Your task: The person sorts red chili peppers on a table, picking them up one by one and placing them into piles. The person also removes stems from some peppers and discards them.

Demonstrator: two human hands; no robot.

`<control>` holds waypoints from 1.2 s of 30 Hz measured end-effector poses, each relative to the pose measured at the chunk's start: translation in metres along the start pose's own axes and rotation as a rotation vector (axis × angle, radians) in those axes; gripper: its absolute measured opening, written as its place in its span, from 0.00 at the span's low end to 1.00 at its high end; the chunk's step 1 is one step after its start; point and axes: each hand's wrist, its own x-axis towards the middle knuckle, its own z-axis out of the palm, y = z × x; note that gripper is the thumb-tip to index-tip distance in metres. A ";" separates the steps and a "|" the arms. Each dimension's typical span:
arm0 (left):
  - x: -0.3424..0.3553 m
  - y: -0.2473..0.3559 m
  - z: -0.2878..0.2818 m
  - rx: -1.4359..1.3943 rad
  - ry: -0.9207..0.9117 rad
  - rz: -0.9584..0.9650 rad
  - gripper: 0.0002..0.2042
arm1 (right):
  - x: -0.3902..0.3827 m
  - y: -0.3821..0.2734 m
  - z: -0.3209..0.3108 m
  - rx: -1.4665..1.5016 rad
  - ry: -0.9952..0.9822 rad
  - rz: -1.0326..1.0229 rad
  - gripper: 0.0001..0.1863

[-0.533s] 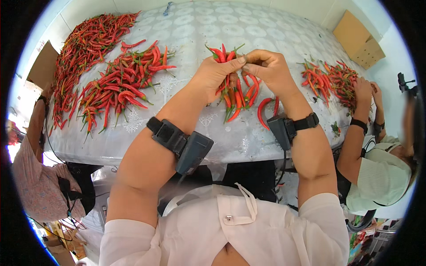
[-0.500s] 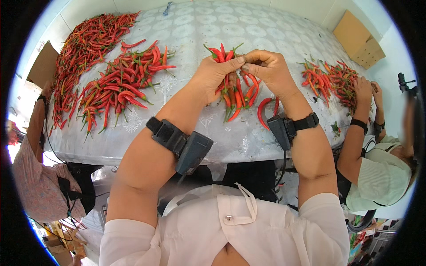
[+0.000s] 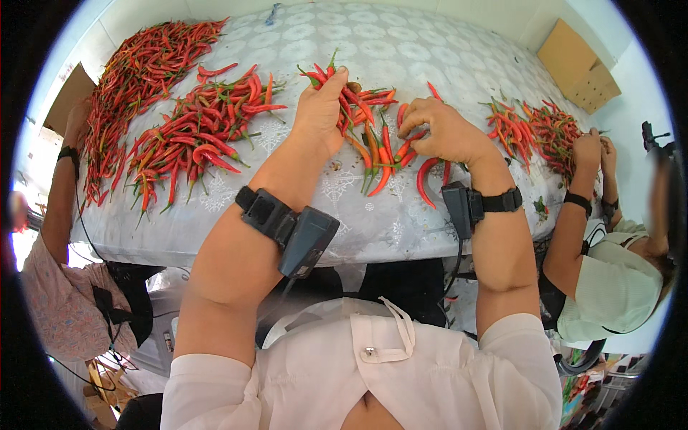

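A bunch of red chilli peppers (image 3: pixel 347 107) with green stems is gripped in my left hand (image 3: pixel 320 107), its thumb laid along the top. Below and to the right lies a small loose group of red chillies (image 3: pixel 383 154), some with orange-brown patches. Over the right side of that group is my right hand (image 3: pixel 448 130), its fingers curled round a red chilli (image 3: pixel 416 135); the fingertips are partly hidden. A curved red chilli (image 3: pixel 425 185) rests on the tablecloth just below my right hand.
A loose pile of chillies (image 3: pixel 197 136) lies left of my arms, with a larger heap (image 3: pixel 147 64) behind it. At the right are a smaller pile (image 3: pixel 552 136) and a co-worker's hands (image 3: pixel 588 150). A cardboard box (image 3: pixel 579 64) stands at the back right of the patterned tablecloth (image 3: pixel 308 46).
My hands, together before, are now apart. The left has moved left and slightly up with its bunch; the right has come down to the loose chillies. The left-hand person's arm now reaches the big heap.
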 end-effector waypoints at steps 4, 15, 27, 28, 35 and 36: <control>0.002 -0.002 0.000 -0.152 -0.024 -0.028 0.09 | 0.001 0.000 0.002 -0.016 0.025 -0.029 0.11; 0.001 -0.002 -0.005 0.040 -0.200 -0.050 0.08 | 0.004 -0.003 -0.003 0.280 0.195 0.231 0.09; -0.011 -0.001 0.010 0.042 -0.194 -0.087 0.04 | 0.016 0.005 0.017 0.525 0.460 0.133 0.12; -0.007 -0.002 0.007 0.013 -0.186 -0.085 0.04 | 0.016 0.005 0.017 0.394 0.410 0.160 0.12; 0.002 -0.002 -0.003 0.025 -0.152 -0.039 0.03 | 0.019 0.007 0.023 -0.174 0.310 0.299 0.12; 0.003 -0.002 -0.002 0.048 -0.130 -0.029 0.03 | 0.019 0.005 0.022 -0.195 0.313 0.333 0.12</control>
